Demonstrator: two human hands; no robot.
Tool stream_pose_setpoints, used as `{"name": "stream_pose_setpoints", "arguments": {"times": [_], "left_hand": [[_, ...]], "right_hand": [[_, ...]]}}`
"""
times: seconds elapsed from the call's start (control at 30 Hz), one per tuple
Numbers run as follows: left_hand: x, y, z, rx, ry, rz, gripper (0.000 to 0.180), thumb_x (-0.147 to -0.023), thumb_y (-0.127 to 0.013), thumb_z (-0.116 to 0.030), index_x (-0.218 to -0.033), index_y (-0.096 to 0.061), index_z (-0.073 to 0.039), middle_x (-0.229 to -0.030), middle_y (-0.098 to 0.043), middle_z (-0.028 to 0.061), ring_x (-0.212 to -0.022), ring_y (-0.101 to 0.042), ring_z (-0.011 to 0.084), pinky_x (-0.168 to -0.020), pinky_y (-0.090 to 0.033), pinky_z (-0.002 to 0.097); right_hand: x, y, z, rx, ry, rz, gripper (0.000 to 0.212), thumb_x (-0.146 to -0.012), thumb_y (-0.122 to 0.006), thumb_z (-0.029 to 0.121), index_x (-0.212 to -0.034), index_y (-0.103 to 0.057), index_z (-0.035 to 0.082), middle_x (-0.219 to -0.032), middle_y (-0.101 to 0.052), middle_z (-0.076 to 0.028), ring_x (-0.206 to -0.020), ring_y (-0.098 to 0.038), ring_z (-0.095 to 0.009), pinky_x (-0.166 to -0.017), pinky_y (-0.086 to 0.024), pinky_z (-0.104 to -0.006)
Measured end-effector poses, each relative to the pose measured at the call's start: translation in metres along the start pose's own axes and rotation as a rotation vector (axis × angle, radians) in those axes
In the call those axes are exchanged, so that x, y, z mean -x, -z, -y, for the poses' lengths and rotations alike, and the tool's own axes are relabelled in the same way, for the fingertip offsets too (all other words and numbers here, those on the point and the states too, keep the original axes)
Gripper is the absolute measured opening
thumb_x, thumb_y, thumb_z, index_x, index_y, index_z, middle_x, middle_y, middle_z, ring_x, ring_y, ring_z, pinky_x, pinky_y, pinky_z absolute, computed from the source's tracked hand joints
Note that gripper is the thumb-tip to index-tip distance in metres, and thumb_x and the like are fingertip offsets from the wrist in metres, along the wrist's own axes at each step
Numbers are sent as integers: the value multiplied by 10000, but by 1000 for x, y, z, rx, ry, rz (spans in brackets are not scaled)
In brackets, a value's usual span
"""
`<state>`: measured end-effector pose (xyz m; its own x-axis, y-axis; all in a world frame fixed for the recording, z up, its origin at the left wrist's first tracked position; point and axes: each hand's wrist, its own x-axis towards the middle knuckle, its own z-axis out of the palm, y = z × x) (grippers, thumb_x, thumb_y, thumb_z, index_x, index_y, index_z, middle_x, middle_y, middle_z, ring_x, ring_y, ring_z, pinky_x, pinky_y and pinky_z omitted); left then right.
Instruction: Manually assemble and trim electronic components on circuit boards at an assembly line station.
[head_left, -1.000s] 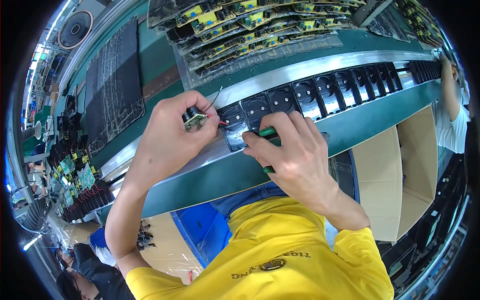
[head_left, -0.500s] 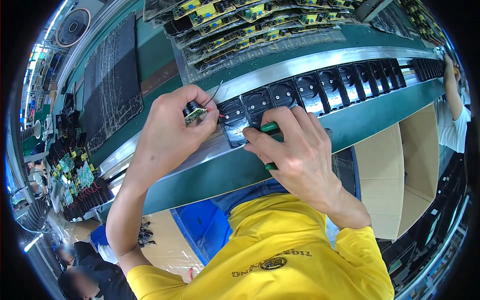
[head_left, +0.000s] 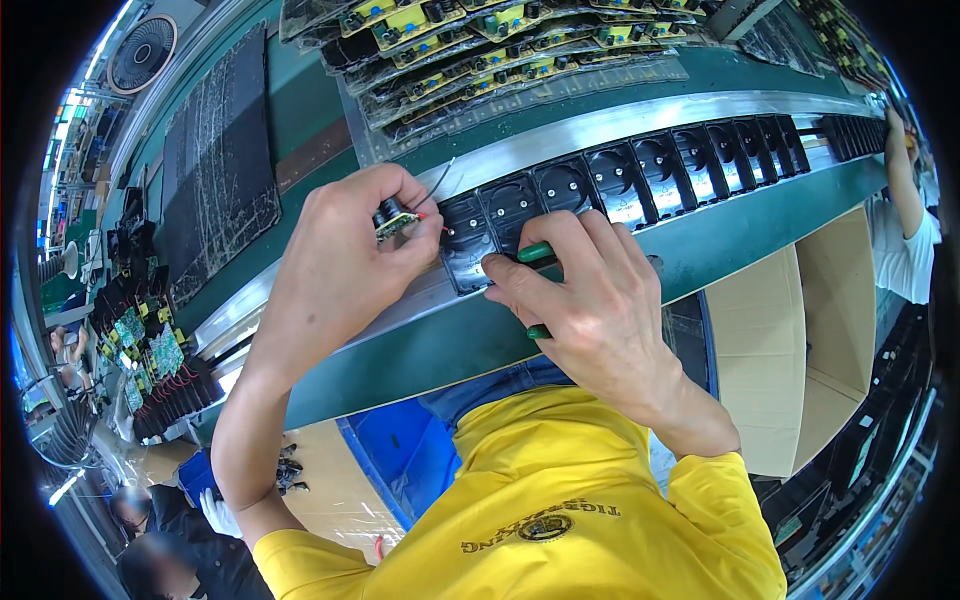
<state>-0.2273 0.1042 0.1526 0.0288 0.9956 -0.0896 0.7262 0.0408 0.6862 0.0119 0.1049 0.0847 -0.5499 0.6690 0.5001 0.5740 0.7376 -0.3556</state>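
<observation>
My left hand (head_left: 345, 250) pinches a small circuit board (head_left: 398, 224) that carries black cylindrical parts. A red wire and a dark wire (head_left: 438, 180) stick out of it; the red one reaches toward the nearest black plastic housing (head_left: 468, 255). Wrapped in my right hand (head_left: 590, 300) is a green-handled hand tool (head_left: 537, 252), probably pliers or cutters, though its jaws are hidden. The thumb and fingertips of that hand rest at the lower part of the same housing. More black housings (head_left: 625, 190) stand side by side to the right along the metal rail.
Stacked trays of yellow circuit boards (head_left: 470, 70) stand behind the rail (head_left: 560, 130). A dark mat (head_left: 225, 160) lies at far left, above wired boards on black housings (head_left: 155, 345). An open cardboard box (head_left: 760, 370) is below right. Another person's arm (head_left: 900, 170) reaches the rail's far end.
Both hands stay almost in place. The circuit board and its dark wire have tilted slightly in my left hand, and the red wire's end sits a little closer to the housing.
</observation>
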Motion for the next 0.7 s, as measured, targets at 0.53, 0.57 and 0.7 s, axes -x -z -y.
{"name": "stream_pose_setpoints", "arguments": {"times": [0.53,0.57,0.7], "left_hand": [[-1,7,-3,-126,-13,22,79,-886,-804,-19,-936,-769,30,-891,-805,101,-688,-654,222,-714,-570,344],[-1,6,-3,-128,-7,23,82,-886,-806,-23,-936,-771,31,-889,-804,102,-686,-652,222,-713,-569,345],[-3,3,0,-114,-60,6,79,-895,-795,-35,-948,-772,19,-873,-793,64,-709,-619,181,-697,-526,303]], "right_hand": [[1,-2,-1,2,-3,-3,207,-871,-931,143,-1067,-869,169,-1157,-655,-35,-885,-571,-214,-808,-523,-360],[0,-1,-1,4,-3,-1,207,-872,-931,144,-1067,-869,169,-1156,-655,-35,-884,-571,-214,-806,-523,-360],[0,0,0,9,0,8,205,-874,-929,145,-1069,-869,170,-1155,-655,-34,-884,-571,-215,-804,-524,-360]]}}
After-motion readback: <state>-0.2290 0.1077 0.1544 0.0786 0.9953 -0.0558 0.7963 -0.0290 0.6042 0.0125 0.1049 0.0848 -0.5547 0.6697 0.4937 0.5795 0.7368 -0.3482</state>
